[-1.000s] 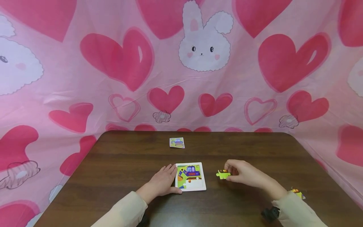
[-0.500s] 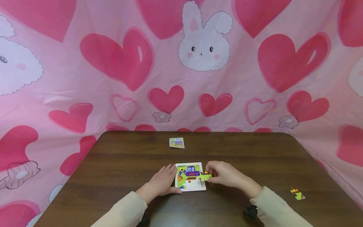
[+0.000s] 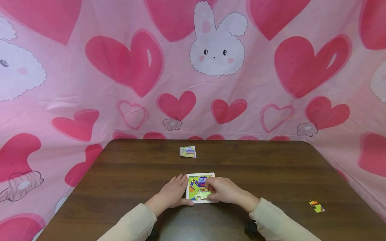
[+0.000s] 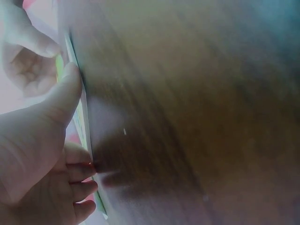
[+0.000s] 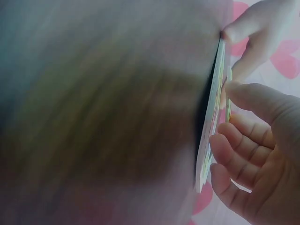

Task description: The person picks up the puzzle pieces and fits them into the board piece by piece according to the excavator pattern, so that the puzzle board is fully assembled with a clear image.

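A white-framed jigsaw puzzle (image 3: 193,194) with a purple digger picture lies on the table. My left hand (image 3: 172,193) rests along its left edge, fingers extended and thumb by the near left corner. Between thumb and fingers, my right hand (image 3: 224,191) pinches a yellow-green puzzle piece (image 3: 203,194) over the lower part of the frame. In the right wrist view that puzzle piece (image 5: 228,105) is seen edge-on, slightly apart from the frame. The right hand covers the right side of the puzzle.
Another loose puzzle piece (image 3: 316,205) lies on the dark wooden table (image 3: 135,174) at the right. A small card (image 3: 188,151) with a digger picture lies beyond the puzzle. A pink heart-patterned cloth (image 3: 181,80) hangs behind the table.
My right hand has carried the pinched puzzle piece leftward from the bare table to over the puzzle. The loose piece at right, partly hidden by the sleeve before, now shows whole. My left hand has stayed still.
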The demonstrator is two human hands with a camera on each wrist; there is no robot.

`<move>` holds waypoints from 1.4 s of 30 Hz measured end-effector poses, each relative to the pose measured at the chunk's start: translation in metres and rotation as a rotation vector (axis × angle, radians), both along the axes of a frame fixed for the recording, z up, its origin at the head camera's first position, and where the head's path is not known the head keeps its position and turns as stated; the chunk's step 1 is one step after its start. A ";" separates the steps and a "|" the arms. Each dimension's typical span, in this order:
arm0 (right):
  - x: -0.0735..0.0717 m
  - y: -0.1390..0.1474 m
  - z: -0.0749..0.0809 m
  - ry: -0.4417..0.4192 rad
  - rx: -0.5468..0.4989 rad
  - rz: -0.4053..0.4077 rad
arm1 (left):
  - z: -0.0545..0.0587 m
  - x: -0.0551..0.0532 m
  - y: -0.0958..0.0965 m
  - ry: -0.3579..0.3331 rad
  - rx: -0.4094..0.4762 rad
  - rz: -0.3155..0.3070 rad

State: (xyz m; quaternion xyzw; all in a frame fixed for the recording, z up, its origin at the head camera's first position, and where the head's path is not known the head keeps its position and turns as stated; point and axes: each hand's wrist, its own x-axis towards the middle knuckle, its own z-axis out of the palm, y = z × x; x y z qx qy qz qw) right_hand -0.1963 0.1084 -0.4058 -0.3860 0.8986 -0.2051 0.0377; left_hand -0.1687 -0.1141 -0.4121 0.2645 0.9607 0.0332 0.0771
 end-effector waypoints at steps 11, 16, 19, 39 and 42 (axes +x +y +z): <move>0.001 -0.011 -0.001 0.000 0.031 -0.007 | 0.002 0.001 -0.001 -0.028 0.011 0.012; 0.001 -0.012 -0.003 0.004 0.036 -0.011 | 0.002 0.001 -0.001 -0.021 0.010 0.011; 0.001 -0.012 -0.003 -0.007 0.044 -0.014 | 0.002 0.001 0.000 -0.014 0.011 0.008; -0.001 -0.010 0.004 -0.099 0.082 0.090 | 0.002 -0.001 0.001 -0.040 0.005 0.019; -0.002 -0.010 0.005 -0.123 0.088 0.088 | 0.003 0.000 0.001 -0.041 0.003 0.021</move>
